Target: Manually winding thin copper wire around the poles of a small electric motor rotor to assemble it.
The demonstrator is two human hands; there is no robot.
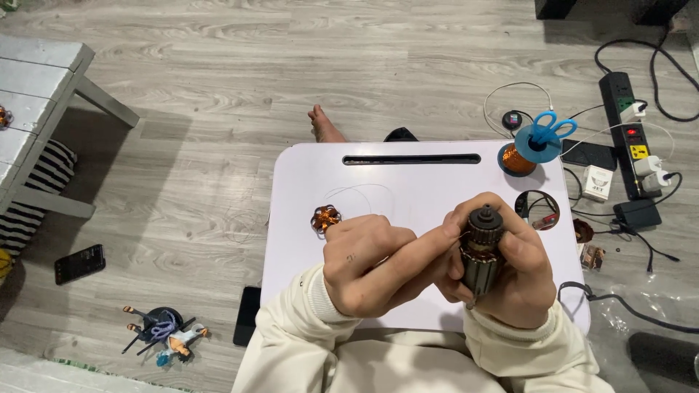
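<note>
My right hand grips a motor armature, a dark slotted cylinder held upright over a white lap table. My left hand pinches at the armature's upper part with thumb and forefinger; a thin wire may run there, too fine to tell. A small copper wire coil lies on the table just left of my left hand. Both sleeves are cream coloured.
A spool of copper wire with blue-handled scissors stuck in it stands at the table's far right corner. A power strip, plugs and cables lie on the floor to the right. A phone and tools lie left.
</note>
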